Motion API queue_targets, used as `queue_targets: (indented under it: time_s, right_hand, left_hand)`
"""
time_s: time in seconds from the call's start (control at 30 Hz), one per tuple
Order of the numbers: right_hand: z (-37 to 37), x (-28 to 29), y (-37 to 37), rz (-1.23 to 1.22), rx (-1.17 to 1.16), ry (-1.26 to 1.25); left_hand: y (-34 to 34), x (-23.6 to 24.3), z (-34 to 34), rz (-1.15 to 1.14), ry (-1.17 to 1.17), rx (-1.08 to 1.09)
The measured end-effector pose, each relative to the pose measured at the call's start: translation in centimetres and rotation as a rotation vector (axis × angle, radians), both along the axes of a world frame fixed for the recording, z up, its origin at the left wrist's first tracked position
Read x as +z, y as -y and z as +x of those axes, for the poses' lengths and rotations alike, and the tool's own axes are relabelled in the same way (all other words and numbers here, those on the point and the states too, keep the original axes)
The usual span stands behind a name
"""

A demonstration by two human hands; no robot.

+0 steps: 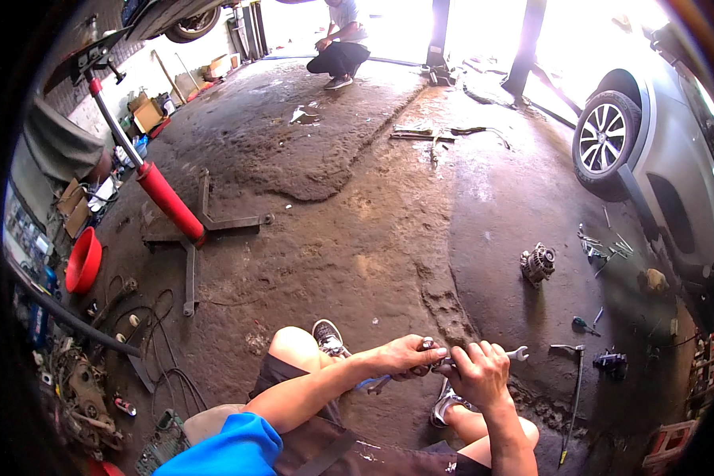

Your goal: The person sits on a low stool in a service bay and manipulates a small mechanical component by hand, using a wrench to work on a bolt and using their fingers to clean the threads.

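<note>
Both hands meet in front of my knees, close together. My left hand point(404, 356) is closed around a small metal part point(428, 345) whose kind I cannot make out; its dark end shows between thumb and fingers. Just to the right, my right hand point(482, 370) grips a wrench point(519, 354), with the silver open jaw sticking out past the knuckles. Fingers cover most of the wrench and the spot where the hands meet. Below my left hand shows a blue and grey tool-like piece point(379, 385), partly hidden.
An alternator point(538, 264) stands on the dirty floor ahead right. Near it lie a long-handled ratchet point(575, 397), a screwdriver point(585, 325), a dark part point(611, 363) and loose tools point(603, 244). A silver car point(674, 151) stands right, a red jack point(170, 202) left. A person point(341, 44) squats far ahead.
</note>
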State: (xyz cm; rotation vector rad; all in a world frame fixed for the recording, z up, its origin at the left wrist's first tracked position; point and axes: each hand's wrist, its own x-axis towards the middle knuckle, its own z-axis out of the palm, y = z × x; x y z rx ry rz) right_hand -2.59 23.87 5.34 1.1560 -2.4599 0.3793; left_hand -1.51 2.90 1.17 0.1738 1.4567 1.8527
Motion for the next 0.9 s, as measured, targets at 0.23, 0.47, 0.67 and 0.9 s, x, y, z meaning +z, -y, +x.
queue_targets:
  time_s: [0.23,0.47,0.67,0.9]
  right_hand:
    - [0.9,-2.0,-0.5,0.022,-0.031,0.059]
    - [1.3,-2.4,-0.6,0.089,-0.075,0.168]
    - [1.4,-1.6,0.5,0.057,-0.174,0.202]
    - [0.2,-1.1,2.9,-0.061,-0.352,0.246]
  left_hand:
    - [-0.7,-0.2,1.3,0.039,0.178,0.040]
    - [-0.9,0.4,1.6,-0.024,0.269,0.065]
    - [-0.4,1.0,1.1,-0.002,0.234,0.158]
    - [-0.8,1.9,0.3,0.094,0.291,0.372]
